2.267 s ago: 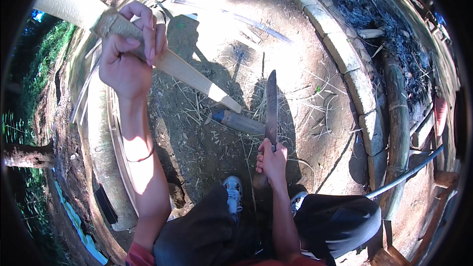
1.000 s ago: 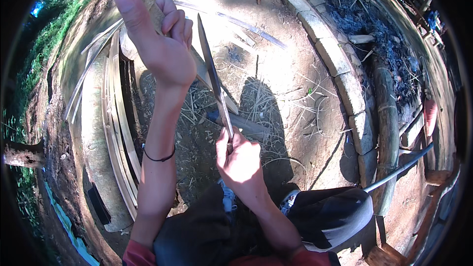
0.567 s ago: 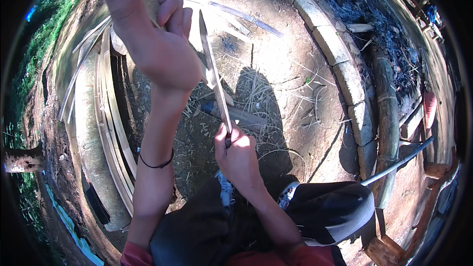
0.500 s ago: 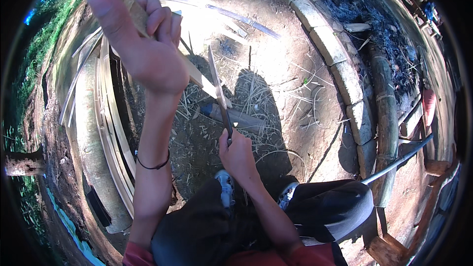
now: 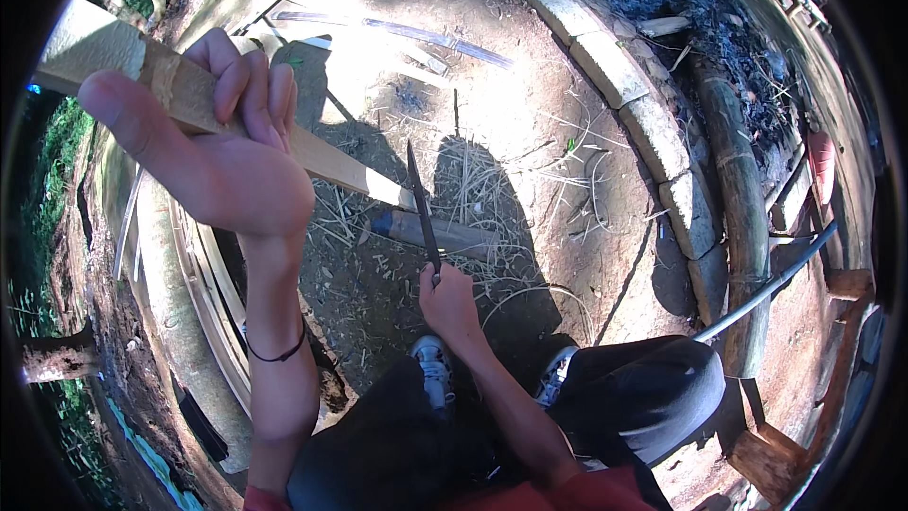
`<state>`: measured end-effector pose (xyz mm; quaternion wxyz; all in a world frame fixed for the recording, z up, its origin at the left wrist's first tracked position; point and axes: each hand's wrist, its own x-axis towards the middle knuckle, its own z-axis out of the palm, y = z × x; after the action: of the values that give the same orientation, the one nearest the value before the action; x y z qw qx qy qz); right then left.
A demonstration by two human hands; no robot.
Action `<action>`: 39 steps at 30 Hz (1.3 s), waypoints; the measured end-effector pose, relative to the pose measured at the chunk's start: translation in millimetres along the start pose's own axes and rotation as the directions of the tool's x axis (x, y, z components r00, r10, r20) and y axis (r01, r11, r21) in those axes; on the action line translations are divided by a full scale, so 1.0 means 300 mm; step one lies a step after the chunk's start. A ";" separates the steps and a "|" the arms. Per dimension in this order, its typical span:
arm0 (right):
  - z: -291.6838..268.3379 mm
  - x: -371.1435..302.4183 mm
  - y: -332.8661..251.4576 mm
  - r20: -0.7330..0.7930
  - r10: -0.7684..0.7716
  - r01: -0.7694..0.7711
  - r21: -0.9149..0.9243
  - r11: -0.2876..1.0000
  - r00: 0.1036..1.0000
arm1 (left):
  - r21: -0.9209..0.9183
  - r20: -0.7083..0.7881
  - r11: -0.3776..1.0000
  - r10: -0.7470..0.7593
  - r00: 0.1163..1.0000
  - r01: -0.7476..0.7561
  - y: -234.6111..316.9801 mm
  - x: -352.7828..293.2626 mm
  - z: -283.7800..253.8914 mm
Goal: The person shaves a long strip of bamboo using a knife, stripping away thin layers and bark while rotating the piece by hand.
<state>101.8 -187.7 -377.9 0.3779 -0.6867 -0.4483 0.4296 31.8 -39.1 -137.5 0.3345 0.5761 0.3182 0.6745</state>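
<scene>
Up at the left, my left hand is wrapped round a long, pale slat of split bamboo, its thumb stretched along the wood. The slat slants from the upper left down to the middle, its far end narrow. My right hand grips the handle of a long knife, dark blade pointing up and away from me. The slat's narrow end meets the blade in the picture; whether they touch I cannot tell. Below them a short round piece of wood lies on the ground among thin shavings.
Several long bamboo strips lean along a thick pale log on my left. More strips lie ahead. To the right, a curved brick border edges ash, near a bamboo pole and a thin grey pipe.
My left hand has moved left and down with the slat, which now lies at a flatter slant. The knife has turned slightly, its tip lower. The view has shifted a little.
</scene>
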 end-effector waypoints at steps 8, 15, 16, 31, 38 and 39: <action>0.029 -0.017 -0.002 0.007 -0.022 0.022 0.025 0.999 1.000 | 0.096 -0.111 0.995 0.012 0.994 -0.001 0.001 0.027 0.037; -0.058 -0.018 -0.112 0.073 0.024 -0.037 0.170 0.985 0.997 | 0.124 -0.144 0.992 -0.014 0.990 0.032 0.037 0.041 0.023; -0.080 -0.022 -0.149 0.082 0.001 -0.015 0.166 0.986 0.997 | 0.139 -0.158 0.990 0.006 0.987 0.016 0.063 0.044 0.033; -0.168 -0.136 -0.236 0.157 -0.002 -0.037 0.248 0.968 0.988 | -0.012 -0.211 1.000 -0.030 0.977 0.028 0.152 0.009 -0.002; -0.141 -0.154 -0.248 0.102 -0.088 0.067 0.192 0.979 0.991 | 0.099 -0.298 0.995 0.014 0.954 0.016 0.152 0.024 0.072; -0.141 -0.155 -0.257 0.082 -0.098 0.082 0.179 0.980 0.992 | 0.069 -0.335 0.998 0.023 0.942 0.000 0.145 0.027 0.077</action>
<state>108.1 -212.9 -281.9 0.4353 -0.6096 -0.4559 0.4806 50.1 -56.4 -94.2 0.2517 0.4657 0.3900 0.7534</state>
